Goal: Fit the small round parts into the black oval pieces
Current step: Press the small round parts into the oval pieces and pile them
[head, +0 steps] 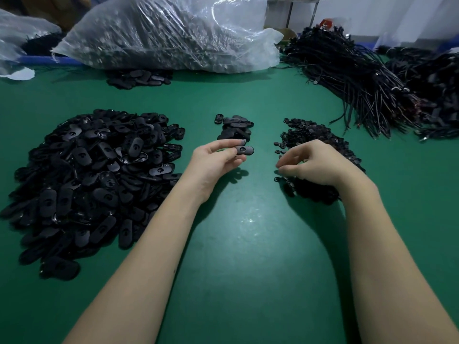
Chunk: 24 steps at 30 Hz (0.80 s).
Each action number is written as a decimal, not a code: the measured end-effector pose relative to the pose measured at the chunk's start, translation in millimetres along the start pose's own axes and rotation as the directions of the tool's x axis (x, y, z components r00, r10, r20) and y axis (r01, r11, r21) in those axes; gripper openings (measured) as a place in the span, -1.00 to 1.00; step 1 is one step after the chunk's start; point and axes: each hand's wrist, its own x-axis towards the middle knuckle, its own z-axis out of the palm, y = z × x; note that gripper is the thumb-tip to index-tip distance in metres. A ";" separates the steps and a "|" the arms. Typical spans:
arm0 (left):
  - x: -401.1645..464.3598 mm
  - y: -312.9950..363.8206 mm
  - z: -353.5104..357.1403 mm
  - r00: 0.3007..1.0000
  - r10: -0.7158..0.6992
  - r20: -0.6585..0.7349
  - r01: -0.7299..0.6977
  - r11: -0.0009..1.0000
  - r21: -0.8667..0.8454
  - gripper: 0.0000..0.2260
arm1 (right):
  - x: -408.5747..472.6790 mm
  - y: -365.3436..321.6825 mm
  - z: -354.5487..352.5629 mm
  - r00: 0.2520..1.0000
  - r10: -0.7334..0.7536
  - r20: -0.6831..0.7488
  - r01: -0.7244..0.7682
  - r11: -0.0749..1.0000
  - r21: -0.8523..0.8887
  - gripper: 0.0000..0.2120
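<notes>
One black oval piece (244, 150) is pinched between the thumb and fingers of the left hand (215, 161) above the green table (236, 244). The right hand (313, 163) is lowered, fingers curled, onto the heap of small round parts (310, 135); whether one is gripped cannot be told. A large pile of oval pieces (92, 180) is seen at the left

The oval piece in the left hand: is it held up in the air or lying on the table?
Held up: the left hand pinches the oval piece above the green table.
</notes>
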 end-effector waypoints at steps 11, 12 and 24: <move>-1.9 1.2 -1.3 0.999 0.026 -0.038 -0.025 0.999 0.020 -0.75 | -0.2 -8.1 -0.5 0.997 -0.024 0.071 0.031 0.995 -0.091 -0.90; -1.6 1.3 -1.6 0.999 0.025 -0.035 -0.025 1.000 0.017 -0.75 | -0.2 -8.8 -0.5 0.998 -0.033 0.063 0.038 0.995 -0.087 -0.90; -2.1 0.6 -1.7 0.999 0.039 0.027 -0.039 0.999 -0.012 -0.77 | 3.2 -30.3 16.9 0.975 -0.185 -0.126 0.222 0.859 0.461 -0.98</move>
